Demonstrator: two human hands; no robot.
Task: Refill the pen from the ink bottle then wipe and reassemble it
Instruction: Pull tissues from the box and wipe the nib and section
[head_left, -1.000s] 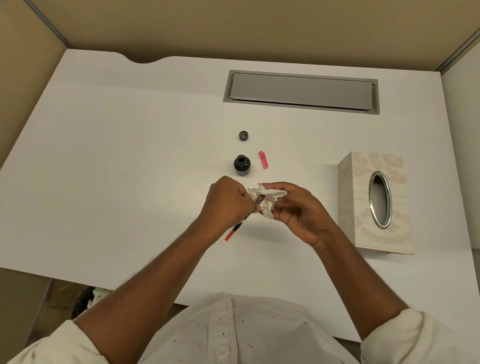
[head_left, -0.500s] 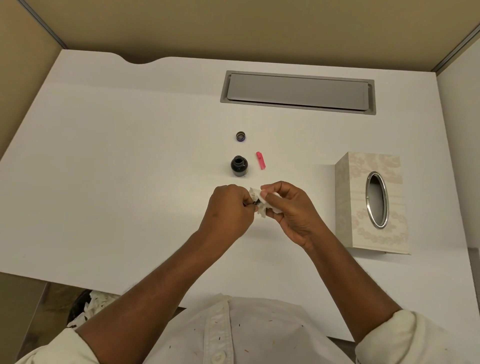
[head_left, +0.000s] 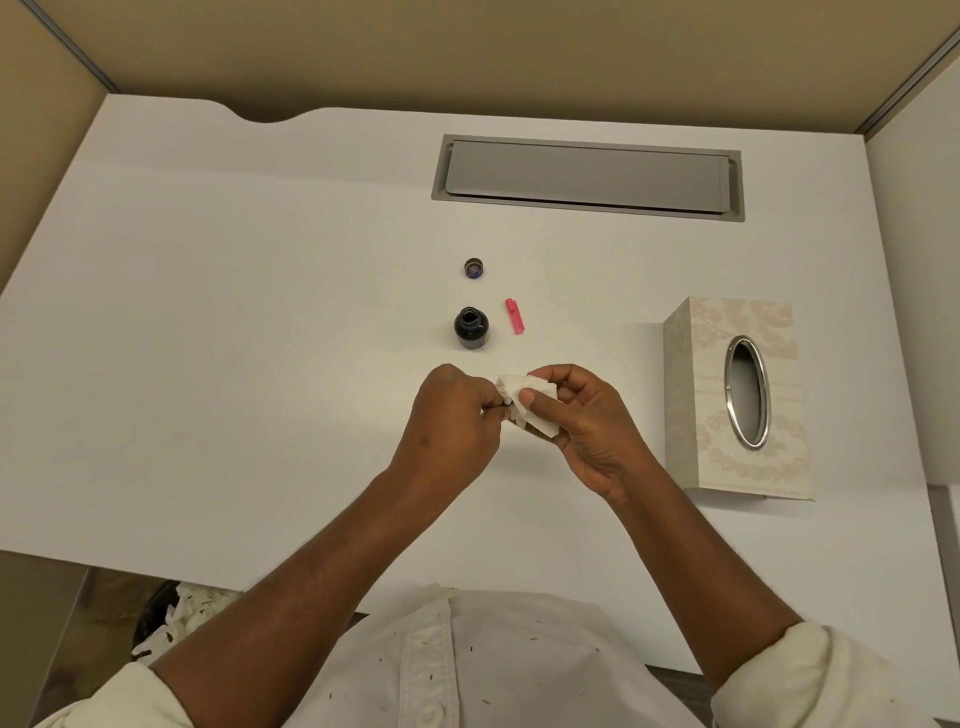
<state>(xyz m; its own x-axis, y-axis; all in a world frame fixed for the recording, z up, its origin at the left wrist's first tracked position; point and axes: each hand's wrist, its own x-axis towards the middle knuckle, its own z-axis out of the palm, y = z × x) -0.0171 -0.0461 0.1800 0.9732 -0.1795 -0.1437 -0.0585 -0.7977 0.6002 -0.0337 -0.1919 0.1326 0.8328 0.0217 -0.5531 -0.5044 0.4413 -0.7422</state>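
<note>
My left hand (head_left: 452, 423) is curled round the pen, which is almost wholly hidden inside the fist; only a sliver shows at the fingertips. My right hand (head_left: 582, 421) pinches a crumpled white tissue (head_left: 524, 402) between thumb and fingers, pressed against the pen's front end. Both hands hover over the white desk (head_left: 234, 338). Behind them stands the open dark ink bottle (head_left: 471, 328). Its cap (head_left: 475, 268) lies further back. A pink pen part (head_left: 514, 315) lies to the right of the bottle.
A patterned tissue box (head_left: 737, 400) with an oval metal opening stands at the right. A grey cable flap (head_left: 587, 176) is set into the desk at the back. Tan partition walls enclose the desk. A bin with crumpled tissues (head_left: 176, 613) sits below the desk's front edge.
The pen's orange barrel, sticking out below my left hand a second ago, is now hidden in the fist. The tissue has closed more tightly around the pen's tip.
</note>
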